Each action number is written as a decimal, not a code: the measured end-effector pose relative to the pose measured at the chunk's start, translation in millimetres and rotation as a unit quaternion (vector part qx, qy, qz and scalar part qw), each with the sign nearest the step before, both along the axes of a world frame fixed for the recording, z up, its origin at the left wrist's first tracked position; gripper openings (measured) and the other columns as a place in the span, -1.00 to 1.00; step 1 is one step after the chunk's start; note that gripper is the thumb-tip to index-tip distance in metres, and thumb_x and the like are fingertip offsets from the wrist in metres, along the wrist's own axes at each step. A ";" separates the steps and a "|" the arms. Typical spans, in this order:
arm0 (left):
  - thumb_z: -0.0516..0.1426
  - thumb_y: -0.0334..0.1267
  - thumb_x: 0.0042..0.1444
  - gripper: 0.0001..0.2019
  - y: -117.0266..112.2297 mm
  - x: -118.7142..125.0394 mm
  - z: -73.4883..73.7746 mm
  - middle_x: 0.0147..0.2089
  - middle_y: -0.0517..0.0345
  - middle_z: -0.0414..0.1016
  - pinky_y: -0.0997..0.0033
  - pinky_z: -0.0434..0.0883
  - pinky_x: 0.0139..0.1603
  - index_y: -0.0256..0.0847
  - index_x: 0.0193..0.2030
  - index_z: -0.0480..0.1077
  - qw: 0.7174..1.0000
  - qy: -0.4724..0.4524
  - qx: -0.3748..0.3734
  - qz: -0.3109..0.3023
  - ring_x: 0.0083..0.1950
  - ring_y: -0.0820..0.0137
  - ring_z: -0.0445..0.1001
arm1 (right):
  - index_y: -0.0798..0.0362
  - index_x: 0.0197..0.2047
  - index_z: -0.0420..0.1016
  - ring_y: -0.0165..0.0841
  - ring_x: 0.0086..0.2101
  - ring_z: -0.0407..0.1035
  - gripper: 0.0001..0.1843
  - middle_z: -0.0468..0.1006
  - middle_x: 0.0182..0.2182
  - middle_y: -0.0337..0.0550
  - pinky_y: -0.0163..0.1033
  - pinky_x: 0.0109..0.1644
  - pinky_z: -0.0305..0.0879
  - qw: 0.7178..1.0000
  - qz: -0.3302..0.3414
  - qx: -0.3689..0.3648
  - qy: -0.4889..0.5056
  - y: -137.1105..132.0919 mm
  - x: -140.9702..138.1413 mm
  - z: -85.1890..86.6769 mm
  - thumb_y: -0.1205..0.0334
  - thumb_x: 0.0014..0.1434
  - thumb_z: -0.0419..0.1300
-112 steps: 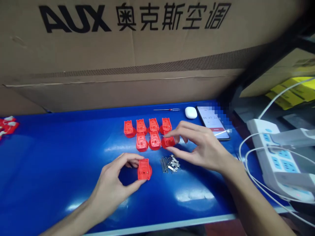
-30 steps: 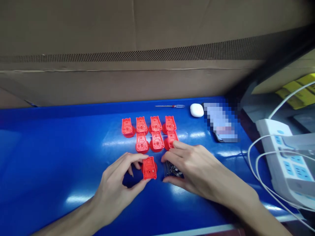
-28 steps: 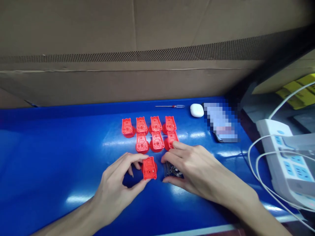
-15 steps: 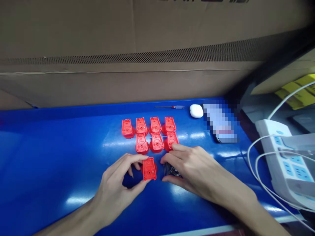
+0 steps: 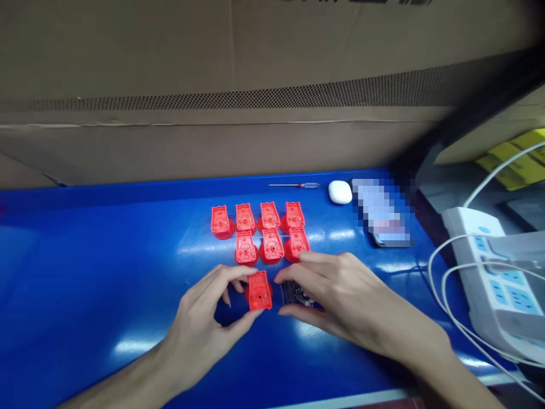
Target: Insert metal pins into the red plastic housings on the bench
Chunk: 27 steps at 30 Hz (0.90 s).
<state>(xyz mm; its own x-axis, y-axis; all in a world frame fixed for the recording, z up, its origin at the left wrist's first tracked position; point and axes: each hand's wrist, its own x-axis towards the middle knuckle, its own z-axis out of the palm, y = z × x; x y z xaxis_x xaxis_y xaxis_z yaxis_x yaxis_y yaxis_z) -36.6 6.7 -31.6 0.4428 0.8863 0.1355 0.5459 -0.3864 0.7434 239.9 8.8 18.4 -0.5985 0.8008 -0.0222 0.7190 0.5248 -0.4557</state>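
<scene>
Between the thumb and fingers of my left hand (image 5: pixel 208 318) is a red plastic housing (image 5: pixel 259 292), its hollow side up, with a small hole and a round flange beneath. My right hand (image 5: pixel 336 289) arches over a small heap of dark, thin metal parts (image 5: pixel 293 292), too blurred to name exactly. Its thumb and forefinger are apart, one on each side of the heap; the palm side hides the rest. Beyond the hands, several similar red housings (image 5: pixel 271 245) stand in two rows. My right fingertips are close to the nearest right housing (image 5: pixel 298 241).
A thin screwdriver (image 5: pixel 298 186), a white rounded case (image 5: pixel 340 192) and a blurred-out phone-like object (image 5: pixel 381 213) lie along the back of the blue table (image 5: pixel 128 255). Cardboard (image 5: pixel 170 150) rises behind. At right are a white power strip (image 5: pixel 498 272) and loose white cables.
My right hand has shifted slightly left over the dark parts, and its fingertips have come off the nearest right housing a little. The left hand still holds its housing almost unmoved.
</scene>
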 end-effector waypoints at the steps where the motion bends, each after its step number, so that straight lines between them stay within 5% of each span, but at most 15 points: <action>1: 0.38 -0.27 0.29 -0.52 -0.4 0.8 1.0 -0.05 0.21 0.59 0.35 0.54 -0.09 -0.01 0.30 0.41 1.000 0.005 0.003 0.000 -0.20 0.40 0.51 | -0.04 0.18 0.51 -0.22 -0.18 0.58 -0.67 0.67 -0.07 -0.17 -0.15 -0.25 0.23 1.000 0.002 0.003 0.021 0.1 1.5 0.2 0.03 0.47 0.37; 11: 0.30 -0.30 0.32 -0.64 -3.8 1.1 25.0 -0.16 0.13 0.45 0.34 0.48 -0.24 -0.07 0.23 0.50 0.998 -0.027 0.047 -0.039 -0.20 0.34 0.46 | -0.12 0.25 0.54 -0.37 -0.30 0.53 -0.65 0.67 -0.25 -0.31 -0.22 -0.20 0.27 0.989 -0.007 0.018 0.148 -6.9 4.0 1.4 -0.02 0.49 0.35; 16: 0.22 -0.31 0.44 -0.78 -10.0 1.7 32.2 -0.23 0.15 0.53 0.25 0.50 -0.17 0.01 0.13 0.62 0.991 -0.069 -0.014 -0.113 -0.20 0.30 0.47 | -0.08 0.19 0.56 -0.39 -0.32 0.48 -0.66 0.69 -0.21 -0.30 -0.24 -0.26 0.28 0.977 0.028 0.025 0.211 -14.9 -10.7 1.4 -0.06 0.48 0.34; 22: 0.20 -0.37 0.46 -0.79 -12.6 6.9 30.8 -0.30 0.19 0.57 0.28 0.45 -0.25 -0.01 -0.16 0.64 0.988 -0.110 -0.068 -0.080 -0.24 0.32 0.47 | -0.04 0.23 0.54 -0.37 -0.31 0.46 -0.68 0.67 -0.22 -0.25 -0.23 -0.27 0.27 0.976 0.037 0.032 0.214 -14.9 -16.9 -6.0 0.01 0.54 0.28; 27: 0.21 -0.42 0.44 -0.83 -8.8 4.9 29.2 -0.35 0.21 0.52 0.33 0.39 -0.31 -0.10 -0.19 0.56 0.992 -0.079 0.019 -0.091 -0.31 0.37 0.44 | -0.05 0.15 0.61 -0.39 -0.32 0.45 -0.80 0.63 -0.28 -0.25 -0.25 -0.23 0.28 0.965 0.044 -0.001 0.260 -10.9 -15.4 -4.7 0.11 0.56 0.27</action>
